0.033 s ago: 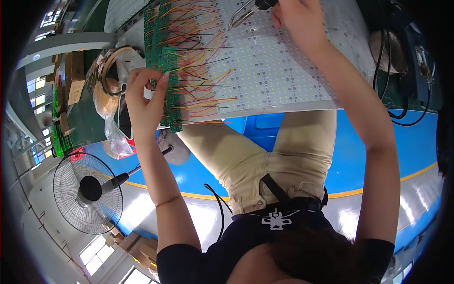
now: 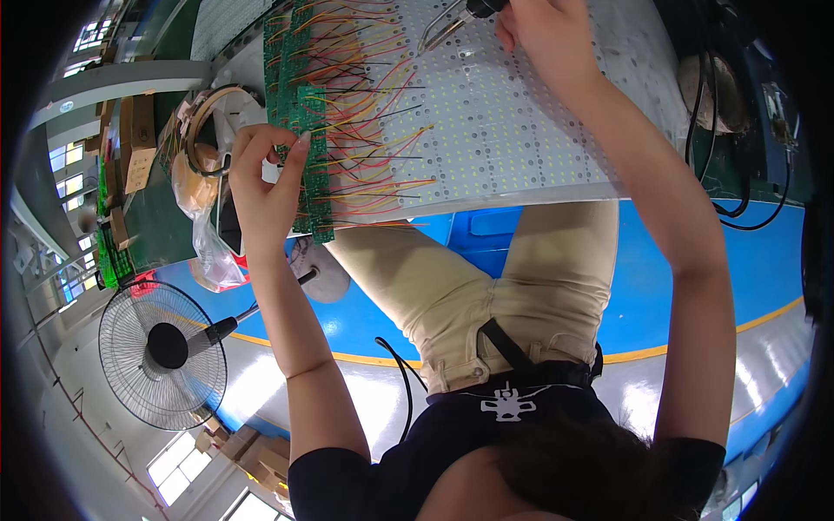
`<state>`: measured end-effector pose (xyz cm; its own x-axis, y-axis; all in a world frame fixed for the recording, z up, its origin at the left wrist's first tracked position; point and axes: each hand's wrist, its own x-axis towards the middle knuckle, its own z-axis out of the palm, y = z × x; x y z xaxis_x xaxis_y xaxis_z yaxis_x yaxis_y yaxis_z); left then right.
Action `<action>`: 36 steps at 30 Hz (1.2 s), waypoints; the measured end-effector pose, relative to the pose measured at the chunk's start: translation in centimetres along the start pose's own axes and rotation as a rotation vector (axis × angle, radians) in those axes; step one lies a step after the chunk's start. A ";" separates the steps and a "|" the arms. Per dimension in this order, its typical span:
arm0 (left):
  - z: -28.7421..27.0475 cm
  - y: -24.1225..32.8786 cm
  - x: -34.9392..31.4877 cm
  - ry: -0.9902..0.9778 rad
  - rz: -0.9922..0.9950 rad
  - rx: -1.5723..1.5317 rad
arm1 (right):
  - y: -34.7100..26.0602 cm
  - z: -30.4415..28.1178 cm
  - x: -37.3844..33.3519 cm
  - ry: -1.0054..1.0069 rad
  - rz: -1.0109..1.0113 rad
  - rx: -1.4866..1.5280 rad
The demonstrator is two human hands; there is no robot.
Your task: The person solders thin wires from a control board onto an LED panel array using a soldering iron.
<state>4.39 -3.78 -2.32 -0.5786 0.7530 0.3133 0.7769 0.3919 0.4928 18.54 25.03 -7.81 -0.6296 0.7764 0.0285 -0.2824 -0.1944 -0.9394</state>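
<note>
A row of green circuit boards [image 2: 314,178] lies along the left part of a mat on the bench. Thin red, yellow and black wires [image 2: 373,156] fan out from them to the right. At the boards' left edge, my left hand [image 2: 265,165] is closed, thumb and fingertips pinching the edge of one board. My right hand [image 2: 552,39], at the top of the view, is closed round the black handle of a soldering iron [image 2: 447,31]. Its metal tip and a thin bent tube beside it point down and left, over the mat and apart from the boards.
The pale dotted mat [image 2: 512,130] covers the bench. On the left lie a tape roll [image 2: 195,130] and a clear plastic bag [image 2: 215,256]. Black cables [image 2: 714,130] hang on the right. A standing fan [image 2: 165,346] and cardboard boxes [image 2: 137,143] are farther left.
</note>
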 end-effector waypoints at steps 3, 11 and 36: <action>0.2 0.3 0.1 0.040 -0.032 -0.027 | 0.3 0.1 0.2 0.001 -0.038 0.002; -0.7 -0.7 -0.4 0.065 -0.093 -0.041 | 0.0 0.6 0.4 0.061 0.009 -0.034; -0.5 -5.4 7.0 -0.055 -0.040 -0.051 | 0.3 0.5 0.6 0.046 0.007 0.018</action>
<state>-4.01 -0.86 -2.39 -0.5935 0.7658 0.2478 0.7387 0.3959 0.5455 17.74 25.14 -7.92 -0.5974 0.8019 0.0059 -0.2916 -0.2104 -0.9331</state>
